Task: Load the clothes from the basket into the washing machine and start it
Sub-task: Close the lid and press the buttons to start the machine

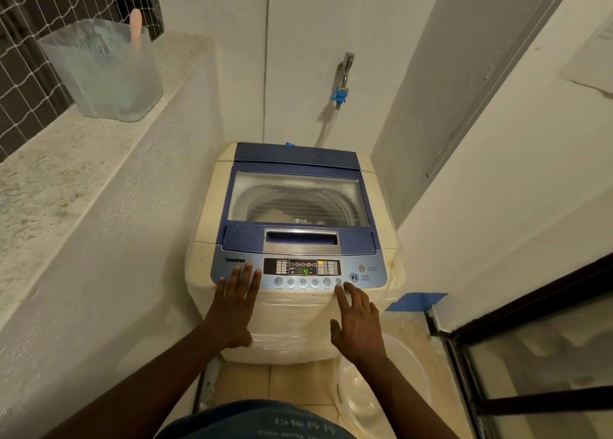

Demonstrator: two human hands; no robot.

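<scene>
Both open: left hand (236, 301) flat on washing machine (295, 322), right hand (356, 322) fingertip at its buttons.

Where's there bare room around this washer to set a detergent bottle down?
The ledge is bare in front of the plastic tub. The washer's closed lid is clear too. The control panel is crowded: left hand and right hand rest there.

Head view looks steeply down, close over the washing machine (295, 239).
</scene>
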